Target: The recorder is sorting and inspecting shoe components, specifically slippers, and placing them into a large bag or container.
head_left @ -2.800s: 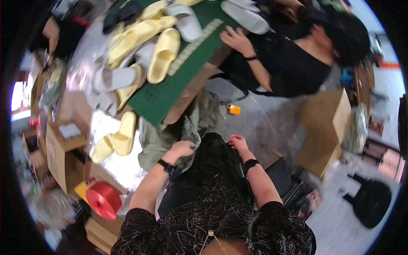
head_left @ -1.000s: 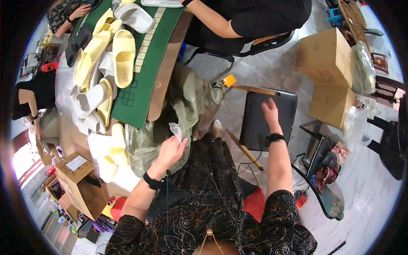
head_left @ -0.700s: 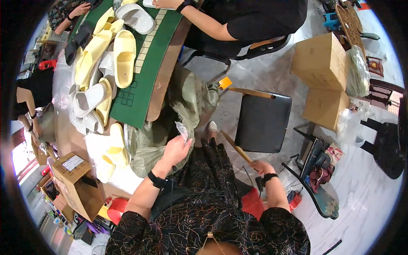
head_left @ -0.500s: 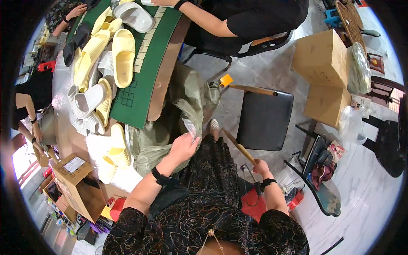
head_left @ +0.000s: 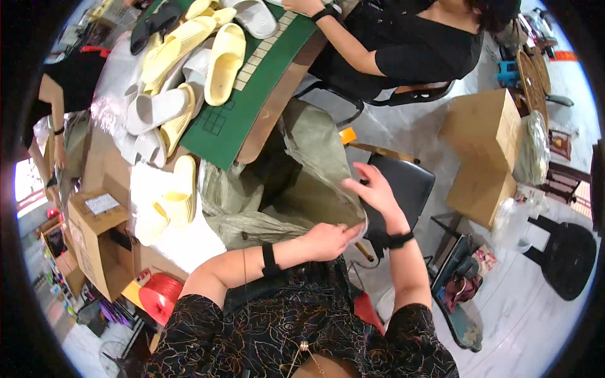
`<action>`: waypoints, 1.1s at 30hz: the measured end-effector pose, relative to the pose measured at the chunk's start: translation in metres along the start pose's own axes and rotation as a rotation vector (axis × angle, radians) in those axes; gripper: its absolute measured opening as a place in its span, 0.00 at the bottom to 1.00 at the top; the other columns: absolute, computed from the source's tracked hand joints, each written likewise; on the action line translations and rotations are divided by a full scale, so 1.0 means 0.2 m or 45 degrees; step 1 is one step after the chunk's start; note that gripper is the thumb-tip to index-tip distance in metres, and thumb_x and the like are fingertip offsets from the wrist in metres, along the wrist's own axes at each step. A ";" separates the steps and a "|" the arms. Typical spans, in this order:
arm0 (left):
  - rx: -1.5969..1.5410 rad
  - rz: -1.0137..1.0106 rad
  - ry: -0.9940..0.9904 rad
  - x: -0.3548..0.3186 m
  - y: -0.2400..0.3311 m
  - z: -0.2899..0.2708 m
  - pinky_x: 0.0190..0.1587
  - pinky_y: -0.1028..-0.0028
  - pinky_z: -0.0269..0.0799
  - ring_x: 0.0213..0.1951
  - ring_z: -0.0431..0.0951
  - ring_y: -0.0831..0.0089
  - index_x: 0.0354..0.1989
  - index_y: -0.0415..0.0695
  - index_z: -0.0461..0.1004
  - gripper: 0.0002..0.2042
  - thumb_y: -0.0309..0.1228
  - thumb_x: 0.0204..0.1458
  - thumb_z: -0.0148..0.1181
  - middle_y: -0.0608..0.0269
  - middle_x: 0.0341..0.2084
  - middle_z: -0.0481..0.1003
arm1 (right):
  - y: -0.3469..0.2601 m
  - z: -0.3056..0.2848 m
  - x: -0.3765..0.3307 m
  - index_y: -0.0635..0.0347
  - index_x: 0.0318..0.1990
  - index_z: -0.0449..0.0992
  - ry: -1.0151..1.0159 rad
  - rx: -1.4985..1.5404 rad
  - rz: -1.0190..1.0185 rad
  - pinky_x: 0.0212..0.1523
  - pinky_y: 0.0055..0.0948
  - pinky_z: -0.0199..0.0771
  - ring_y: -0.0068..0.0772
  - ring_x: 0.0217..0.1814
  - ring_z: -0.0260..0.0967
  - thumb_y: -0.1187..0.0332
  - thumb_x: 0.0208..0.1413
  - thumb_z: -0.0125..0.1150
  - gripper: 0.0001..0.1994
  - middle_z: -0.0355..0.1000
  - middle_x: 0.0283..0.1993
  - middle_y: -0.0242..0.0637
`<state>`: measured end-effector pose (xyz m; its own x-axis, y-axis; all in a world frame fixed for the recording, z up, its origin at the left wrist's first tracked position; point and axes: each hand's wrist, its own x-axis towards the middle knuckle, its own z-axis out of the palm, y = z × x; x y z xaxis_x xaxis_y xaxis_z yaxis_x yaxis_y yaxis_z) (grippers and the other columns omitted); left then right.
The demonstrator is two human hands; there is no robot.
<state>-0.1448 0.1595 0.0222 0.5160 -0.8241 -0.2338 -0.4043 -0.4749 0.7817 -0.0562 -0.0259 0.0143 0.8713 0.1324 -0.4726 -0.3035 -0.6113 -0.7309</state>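
Observation:
A grey-green woven sack [head_left: 324, 167] gapes open in front of me, beside the table. My left hand [head_left: 328, 241] is closed on the near right part of its rim. My right hand [head_left: 375, 189] is just beyond the sack's right edge, empty, with thumb and fingers apart. Behind that hand is a chair with a black seat [head_left: 403, 189] and wooden side bars. Left of the sack, a pair of yellow slippers [head_left: 179, 201] lies on a white sheet [head_left: 189, 242].
Yellow and grey slippers [head_left: 157, 108] are piled on the table by a green mat [head_left: 217, 135]. Across the table a person in black [head_left: 422, 53] sits. Cardboard boxes stand at right [head_left: 482, 138] and lower left [head_left: 94, 246]. A red roll [head_left: 162, 297] lies near my left elbow.
My left hand has moved right with the sack's rim, and the sack's mouth is wider. My right hand has let go of the chair's wooden bar and risen beside the sack.

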 end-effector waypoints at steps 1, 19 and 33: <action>-0.034 -0.023 0.045 0.00 0.03 0.06 0.32 0.56 0.76 0.32 0.78 0.49 0.64 0.41 0.57 0.30 0.39 0.54 0.54 0.44 0.38 0.74 | -0.05 0.05 0.02 0.62 0.52 0.74 -0.010 -0.013 -0.025 0.55 0.40 0.69 0.46 0.57 0.67 0.48 0.43 0.70 0.33 0.68 0.55 0.48; -0.120 0.230 -0.326 0.07 0.34 0.35 0.33 0.56 0.75 0.31 0.78 0.50 0.66 0.48 0.56 0.30 0.34 0.52 0.52 0.50 0.35 0.76 | 0.30 0.09 0.05 0.60 0.60 0.62 -0.233 -0.784 -0.508 0.60 0.46 0.62 0.51 0.65 0.55 0.60 0.36 0.71 0.40 0.61 0.61 0.47; -0.372 0.323 -0.393 0.11 0.31 0.35 0.35 0.54 0.72 0.35 0.77 0.50 0.69 0.55 0.52 0.31 0.29 0.54 0.48 0.49 0.36 0.77 | 0.50 0.31 0.45 0.69 0.56 0.68 -0.330 0.285 0.379 0.44 0.37 0.69 0.42 0.47 0.72 0.58 0.48 0.64 0.30 0.76 0.45 0.44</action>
<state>-0.2113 0.0903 0.0245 0.1630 -0.9765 -0.1410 -0.2364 -0.1774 0.9553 -0.0315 -0.0267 -0.1320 0.6166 0.1847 -0.7653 -0.6273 -0.4721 -0.6193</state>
